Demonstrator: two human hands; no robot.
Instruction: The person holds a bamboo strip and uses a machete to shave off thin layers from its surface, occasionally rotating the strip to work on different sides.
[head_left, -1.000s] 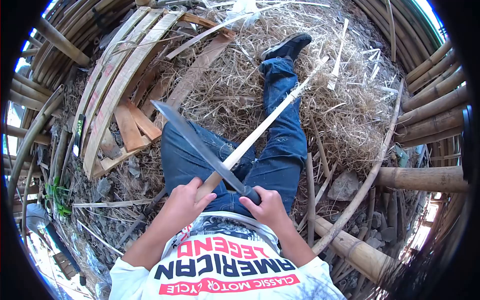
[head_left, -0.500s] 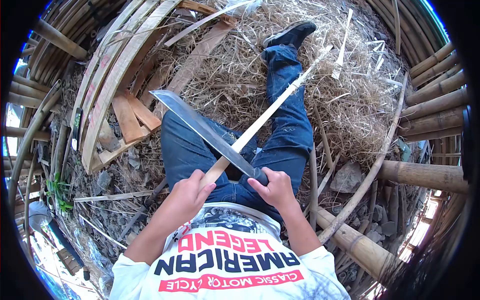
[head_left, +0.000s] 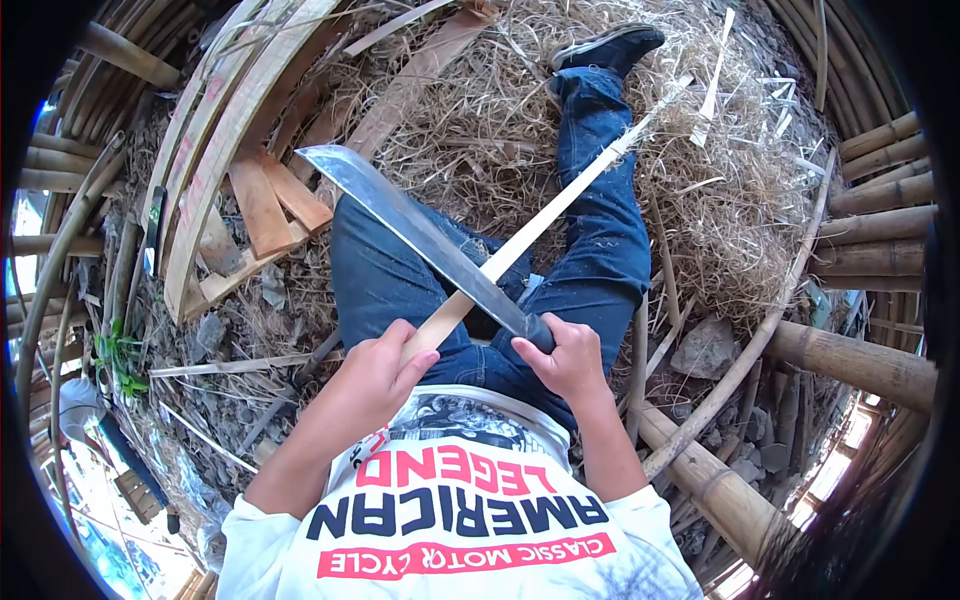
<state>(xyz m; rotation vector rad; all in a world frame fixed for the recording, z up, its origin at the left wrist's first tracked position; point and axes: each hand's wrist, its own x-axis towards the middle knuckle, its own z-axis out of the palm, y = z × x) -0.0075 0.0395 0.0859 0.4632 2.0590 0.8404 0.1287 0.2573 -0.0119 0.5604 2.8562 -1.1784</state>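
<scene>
My left hand (head_left: 378, 372) grips the near end of a long pale bamboo strip (head_left: 545, 222), thumb along it. The strip slants up to the right over my lap and shin, its far tip frayed. My right hand (head_left: 572, 362) is closed around the dark handle (head_left: 541, 333) of a machete (head_left: 405, 228). Its broad blade crosses over the strip just ahead of my left hand, with the tip pointing to the upper left above my bent leg (head_left: 385, 275). My other leg (head_left: 600, 190), in jeans, is stretched out forward.
Curly shavings (head_left: 720, 230) cover the ground around my shoe (head_left: 612, 48). Curved planks (head_left: 215, 150) and short wood pieces (head_left: 262, 205) lie at the left. A thick bamboo pole (head_left: 715, 482) lies at the right, near stones (head_left: 703, 347). Bamboo walls (head_left: 870, 232) close in the sides.
The machete blade has slid a little farther up the strip, away from my left hand. Both hands keep their grips, and the view has shifted slightly.
</scene>
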